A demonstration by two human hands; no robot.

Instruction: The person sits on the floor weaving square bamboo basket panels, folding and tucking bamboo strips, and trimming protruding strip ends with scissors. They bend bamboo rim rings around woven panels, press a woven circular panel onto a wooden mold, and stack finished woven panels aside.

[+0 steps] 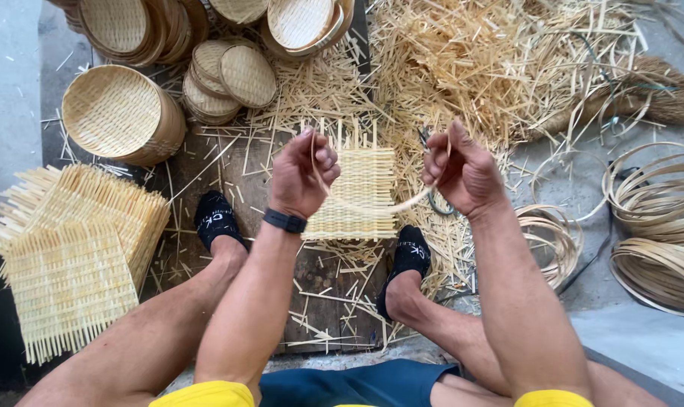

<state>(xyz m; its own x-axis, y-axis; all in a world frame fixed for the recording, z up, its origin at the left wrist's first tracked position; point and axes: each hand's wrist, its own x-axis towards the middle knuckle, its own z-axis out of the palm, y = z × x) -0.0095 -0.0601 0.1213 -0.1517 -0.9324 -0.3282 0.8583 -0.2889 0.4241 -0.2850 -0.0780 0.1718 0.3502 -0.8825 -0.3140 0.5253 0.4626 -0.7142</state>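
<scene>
My left hand (303, 172) and my right hand (463, 172) are raised above the floor, each pinching one end of a thin pale bamboo strip (372, 206) that sags in a curve between them. A black band sits on my left wrist. Under the hands a square woven bamboo mat (361, 197) with loose strip ends lies on a wooden board (327, 301), between my two feet in black socks.
A stack of woven square mats (74, 256) lies at the left. Round woven baskets (119, 113) and lids are piled at the top left. Loose bamboo strips (493, 68) heap at the top. Coiled bamboo rings (659, 226) lie at the right, a broom (659, 94) behind them.
</scene>
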